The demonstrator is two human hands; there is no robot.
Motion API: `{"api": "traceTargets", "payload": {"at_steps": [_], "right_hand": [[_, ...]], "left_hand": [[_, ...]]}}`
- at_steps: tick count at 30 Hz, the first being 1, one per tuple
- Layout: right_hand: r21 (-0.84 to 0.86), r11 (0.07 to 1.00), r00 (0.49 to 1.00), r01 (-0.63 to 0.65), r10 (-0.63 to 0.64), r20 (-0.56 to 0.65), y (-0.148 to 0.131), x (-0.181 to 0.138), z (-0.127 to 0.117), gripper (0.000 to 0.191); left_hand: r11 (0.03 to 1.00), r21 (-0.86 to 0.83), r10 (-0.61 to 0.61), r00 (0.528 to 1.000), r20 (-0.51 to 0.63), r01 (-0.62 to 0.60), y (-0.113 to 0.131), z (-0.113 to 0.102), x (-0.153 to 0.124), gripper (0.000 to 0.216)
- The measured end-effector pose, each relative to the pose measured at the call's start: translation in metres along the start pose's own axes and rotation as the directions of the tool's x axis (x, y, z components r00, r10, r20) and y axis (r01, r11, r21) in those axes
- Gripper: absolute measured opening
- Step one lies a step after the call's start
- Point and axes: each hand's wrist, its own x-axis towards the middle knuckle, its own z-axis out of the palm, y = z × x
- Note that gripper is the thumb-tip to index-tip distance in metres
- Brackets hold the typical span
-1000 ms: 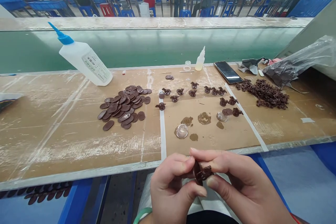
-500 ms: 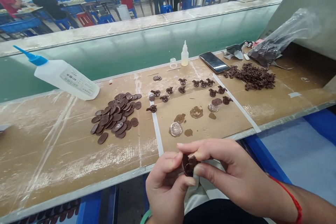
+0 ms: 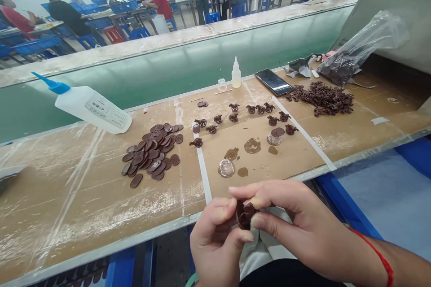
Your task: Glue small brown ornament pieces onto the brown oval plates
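Close to my body, my left hand (image 3: 217, 242) and my right hand (image 3: 299, 219) both pinch a small dark brown figurine (image 3: 245, 215), apparently a horse on an oval base. The left fingers are at its base side and the right thumb and forefinger are on the figure; fingers partly hide it. Beyond them on the cardboard-covered table stand several finished-looking brown horse figurines (image 3: 233, 117). A pile of brown oval discs (image 3: 148, 154) lies to the left. To the right is a heap of loose brown horse pieces (image 3: 325, 98).
A large glue bottle (image 3: 96, 107) with a blue nozzle leans at the left. A small dropper bottle (image 3: 236, 74), a phone (image 3: 274, 81) and a plastic bag (image 3: 363, 49) line the back. Clear round lids (image 3: 226, 168) sit near wet patches. People work at far tables.
My hands keep their pinch on the figurine and barely shift. The whole view has swung slightly left, so the bottle and disc pile appear a little further right.
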Motion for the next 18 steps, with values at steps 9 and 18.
{"api": "traceTargets", "payload": {"at_steps": [9,18], "right_hand": [[-0.011,1.000,1.000,0.000,-0.001,-0.018,0.0010,0.0026,0.0024,0.018],[-0.030,0.999,0.999,0.032,-0.032,-0.004,-0.0004,0.0059,0.0021,0.017]], "left_hand": [[1.000,0.000,0.014,1.000,0.010,-0.014,-0.0004,-0.0012,0.0028,0.030],[1.000,0.004,0.001,1.000,0.010,-0.001,0.0007,-0.0032,0.0005,0.029]]}}
